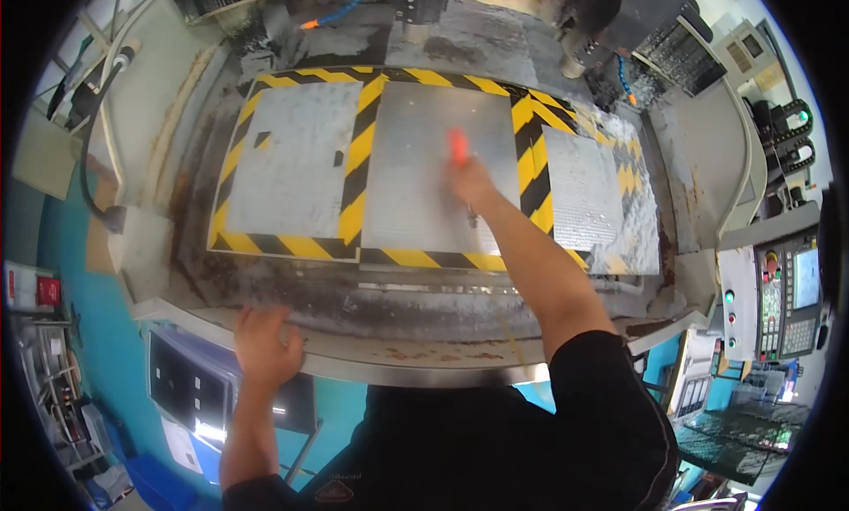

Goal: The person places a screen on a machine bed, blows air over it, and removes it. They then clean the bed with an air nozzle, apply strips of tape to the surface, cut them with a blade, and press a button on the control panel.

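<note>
My right hand [471,182] reaches out over the middle metal plate [416,175], closed around what looks like an air blow gun with a red-orange body [457,146]. Motion blurs it, and a small metal fitting shows below the hand. The plate lies between yellow-and-black striped tape borders [361,148]. On the machine's front edge [345,366] rests my left hand [268,345], fingers spread and holding nothing.
Pale plates lie left [296,157] and right [579,184] within the tape. White wet residue [641,210] covers the right end. Machine heads [416,7] hang behind, with blue coolant hoses [340,14]. A control panel [787,290] stands at right.
</note>
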The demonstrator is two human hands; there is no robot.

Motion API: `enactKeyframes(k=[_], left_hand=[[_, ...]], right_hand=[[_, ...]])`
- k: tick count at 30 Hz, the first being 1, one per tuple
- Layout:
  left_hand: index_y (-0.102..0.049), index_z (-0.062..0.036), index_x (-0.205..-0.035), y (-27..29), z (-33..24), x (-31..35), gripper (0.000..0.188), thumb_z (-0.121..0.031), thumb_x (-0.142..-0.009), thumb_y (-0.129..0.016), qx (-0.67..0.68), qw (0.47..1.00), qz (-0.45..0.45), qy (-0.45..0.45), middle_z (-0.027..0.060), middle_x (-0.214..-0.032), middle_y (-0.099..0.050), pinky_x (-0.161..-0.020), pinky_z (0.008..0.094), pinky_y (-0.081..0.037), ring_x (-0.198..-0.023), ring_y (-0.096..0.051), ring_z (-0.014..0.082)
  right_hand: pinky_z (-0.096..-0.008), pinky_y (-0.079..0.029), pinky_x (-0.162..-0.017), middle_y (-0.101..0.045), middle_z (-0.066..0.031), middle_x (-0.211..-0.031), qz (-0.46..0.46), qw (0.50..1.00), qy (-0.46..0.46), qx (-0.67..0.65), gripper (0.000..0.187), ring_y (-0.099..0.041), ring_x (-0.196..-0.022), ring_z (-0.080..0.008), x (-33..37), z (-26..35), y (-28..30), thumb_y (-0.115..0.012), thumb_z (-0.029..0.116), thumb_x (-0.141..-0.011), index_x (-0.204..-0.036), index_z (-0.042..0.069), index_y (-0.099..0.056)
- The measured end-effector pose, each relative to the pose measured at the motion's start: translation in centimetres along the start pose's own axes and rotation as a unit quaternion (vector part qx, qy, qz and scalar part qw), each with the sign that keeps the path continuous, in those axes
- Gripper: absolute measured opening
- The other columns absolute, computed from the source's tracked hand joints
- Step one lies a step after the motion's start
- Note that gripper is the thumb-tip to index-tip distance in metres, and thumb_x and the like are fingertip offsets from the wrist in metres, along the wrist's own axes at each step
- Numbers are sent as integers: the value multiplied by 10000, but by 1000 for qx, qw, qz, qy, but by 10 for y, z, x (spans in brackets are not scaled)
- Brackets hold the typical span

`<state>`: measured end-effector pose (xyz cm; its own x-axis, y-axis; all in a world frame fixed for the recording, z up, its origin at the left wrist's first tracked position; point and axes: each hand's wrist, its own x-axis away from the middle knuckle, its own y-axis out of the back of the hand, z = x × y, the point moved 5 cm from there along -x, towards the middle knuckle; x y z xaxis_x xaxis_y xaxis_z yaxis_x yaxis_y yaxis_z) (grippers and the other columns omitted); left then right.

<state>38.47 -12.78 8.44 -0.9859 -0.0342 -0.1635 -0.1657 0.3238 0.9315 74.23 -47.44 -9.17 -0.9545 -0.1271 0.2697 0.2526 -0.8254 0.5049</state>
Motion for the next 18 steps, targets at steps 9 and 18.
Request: enactKeyframes(k=[9,18], left_hand=[[-667,-58,-971,10,5,7,253,-153,-740,-627,13,1000,-25,6,135,-949,-705,-1025,530,-439,-926,-662,358],[-700,-58,-1009,7,9,13,307,-183,-733,-650,14,1000,15,19,155,-994,-710,-1046,521,-432,-976,-651,367]], right_hand=[[-479,-539,-865,-704,-283,-1029,4,982,41,182,474,-690,-1002,-415,-24,124,-45,-563,400,-961,-1073,-49,-670],[-478,-534,-859,-700,-276,-1014,-83,970,-74,218,517,-681,-988,-428,1,39,86,-577,416,-950,-1155,-56,-624]])
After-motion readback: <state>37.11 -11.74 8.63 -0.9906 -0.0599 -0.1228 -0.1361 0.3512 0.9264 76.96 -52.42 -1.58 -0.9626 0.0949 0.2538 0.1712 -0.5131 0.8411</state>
